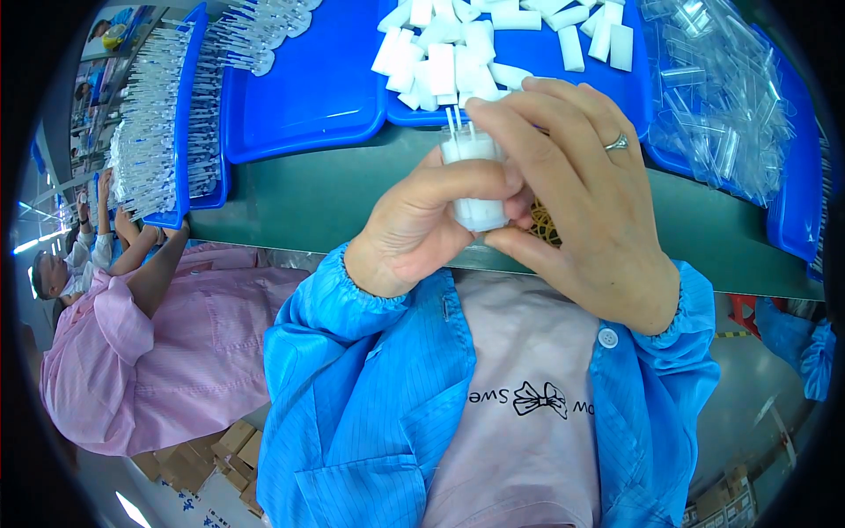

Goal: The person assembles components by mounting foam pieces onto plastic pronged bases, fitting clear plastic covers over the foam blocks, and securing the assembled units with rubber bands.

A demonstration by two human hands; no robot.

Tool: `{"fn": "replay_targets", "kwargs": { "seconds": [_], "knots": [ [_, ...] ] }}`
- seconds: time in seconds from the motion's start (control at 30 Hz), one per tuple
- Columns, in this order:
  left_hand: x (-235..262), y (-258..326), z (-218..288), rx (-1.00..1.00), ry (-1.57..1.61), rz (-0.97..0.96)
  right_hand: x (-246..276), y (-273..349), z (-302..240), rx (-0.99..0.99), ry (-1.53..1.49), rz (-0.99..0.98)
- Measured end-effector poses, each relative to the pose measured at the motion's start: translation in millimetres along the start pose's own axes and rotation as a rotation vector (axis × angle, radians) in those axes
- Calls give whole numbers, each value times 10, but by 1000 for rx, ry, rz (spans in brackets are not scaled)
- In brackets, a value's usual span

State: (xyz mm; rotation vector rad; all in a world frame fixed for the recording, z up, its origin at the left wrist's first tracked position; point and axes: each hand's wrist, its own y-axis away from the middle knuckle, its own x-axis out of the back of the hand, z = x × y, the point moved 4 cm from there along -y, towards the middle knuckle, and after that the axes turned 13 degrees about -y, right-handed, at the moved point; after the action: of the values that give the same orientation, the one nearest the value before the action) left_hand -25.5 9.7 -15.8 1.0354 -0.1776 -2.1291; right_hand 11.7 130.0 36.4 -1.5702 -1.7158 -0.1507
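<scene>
**Ann:** While your left hand (pixel 422 224) pinches the white tube (pixel 475 180) near the middle of the view, your right hand (pixel 581 194) curls round it from 3 o'clock. Both hands are closed on that one little piece, held just over the green table (pixel 299 194).

**Ben:** What could go wrong?

**Ann:** Thin white pins (pixel 456 119) stick up at 12 o'clock. Your right fingertip (pixel 482 110) presses close to them, so I think you could bend one. Squeeze too loosely and the tube may drop into your lap.

**Ben:** What can't you see?

**Ann:** Your fingers hide the tube's bottom and its right side. Something yellow-brown (pixel 546 224) peeks out under your right hand; I can't tell what. At 1 o'clock the clear pieces (pixel 722 97) blur into a shiny heap. White blocks (pixel 440 62) on the blue tray (pixel 308 88) run off the top edge.
</scene>
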Motion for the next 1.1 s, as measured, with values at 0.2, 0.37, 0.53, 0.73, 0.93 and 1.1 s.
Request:
{"fn": "replay_targets", "kwargs": {
  "seconds": [0.2,0.37,0.53,0.73,0.93,1.1],
  "knots": [
    [-59,-41,-4,-1,-70,-24,19,16,81,-15,85,-15],
    [-47,33,20,-63,-172,126,-50,15,64,51,90,21],
    [186,163,80,-139,-84,114,-11,-53,138,22,-258,66],
    [497,394,260,-416,-144,412,-256,15,320,24,57,-103],
    [683,589,165,-520,-150,322,-578,51,220,78,251,-221],
    [611,672,73,-447,-485,416,-465,-16,224,41,126,-142]
  ]
}}
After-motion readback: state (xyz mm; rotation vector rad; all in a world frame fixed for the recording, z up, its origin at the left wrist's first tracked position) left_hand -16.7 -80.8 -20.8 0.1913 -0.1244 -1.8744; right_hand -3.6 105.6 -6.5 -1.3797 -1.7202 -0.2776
